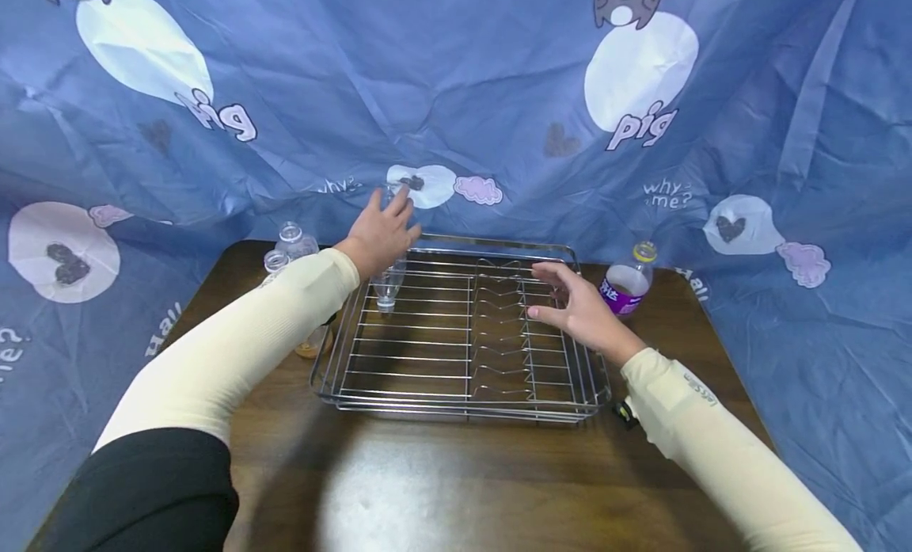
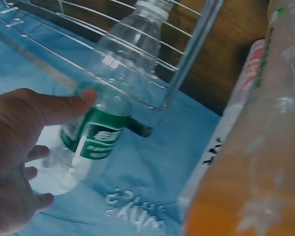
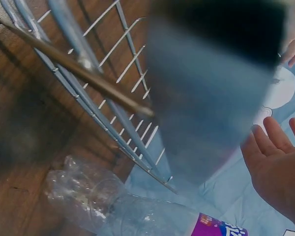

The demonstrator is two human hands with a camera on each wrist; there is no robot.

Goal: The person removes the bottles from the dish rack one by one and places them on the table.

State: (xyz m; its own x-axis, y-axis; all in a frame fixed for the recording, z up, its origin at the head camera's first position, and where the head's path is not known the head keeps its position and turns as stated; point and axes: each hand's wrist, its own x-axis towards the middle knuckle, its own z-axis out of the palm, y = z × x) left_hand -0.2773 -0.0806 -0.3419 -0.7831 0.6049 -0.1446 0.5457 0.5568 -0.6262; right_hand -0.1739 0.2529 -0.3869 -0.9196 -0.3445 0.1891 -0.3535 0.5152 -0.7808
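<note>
A clear plastic bottle (image 1: 388, 283) with a green label lies slanted on the left part of a wire rack (image 1: 468, 413), its neck toward me. My left hand (image 1: 381, 231) is over the bottle's far end with its fingers spread. In the left wrist view, the thumb of that hand (image 2: 24, 132) overlaps the green-labelled bottle (image 2: 101, 130) at its label, while the other fingers stand apart. Above the rack's right side, my right hand (image 1: 575, 310) has thumb and fingers apart, with nothing seen between them.
Right of the rack stands a purple-labelled bottle (image 1: 627, 287) with a yellow neck. On the left are clear bottles (image 1: 298, 241) and an orange-tinted one (image 2: 246, 196). The brown table (image 1: 399, 481) ends against a blue printed cloth (image 1: 463, 100). Something blurred (image 3: 206, 103) blocks the right wrist view.
</note>
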